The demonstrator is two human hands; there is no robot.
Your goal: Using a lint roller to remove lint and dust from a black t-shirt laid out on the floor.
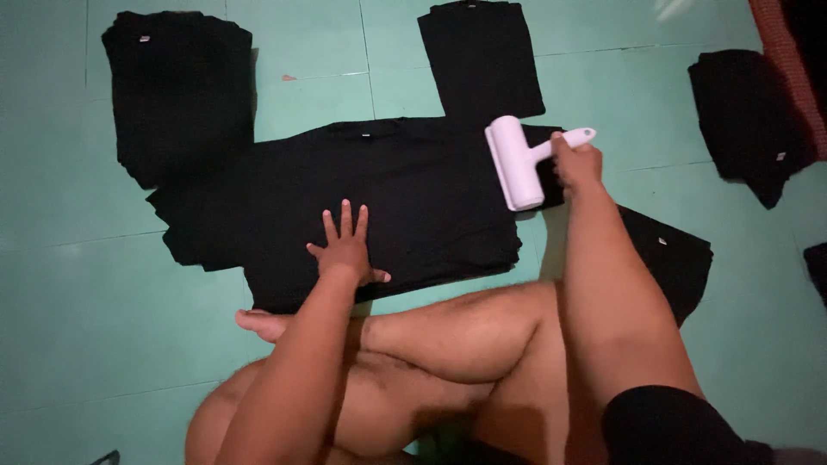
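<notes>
A person sits cross-legged on a green tiled floor [77, 284] with a black shirt [405, 198] spread flat in front of the knees. The left hand [347, 250] lies palm down on the lower middle of the shirt, fingers spread wide, pinning the cloth. The right hand [575, 162] is wrapped tight around the handle of a white lint roller [514, 164]; the roller head rests on the shirt's right edge, near the sleeve, with the handle pointing away to the right.

Step in hand, as judged: rolling lint off the spread shirt, with the roller at the right end of the cloth. Most of the shirt's face lies between the two hands.

Next move, as judged: it calls for drawing the roller across the cloth with steady downward pressure while the left hand keeps the fabric taut. The flat hand needs to stay clear of the roller's path. Risk: the thin cloth may bunch or lift with the sticky head if the hold slackens.

Surroundings: folded black shirts lie in a stack at upper left [177, 95], one at top centre [481, 56], one at right [749, 116], and another beside the right knee [672, 258].
</notes>
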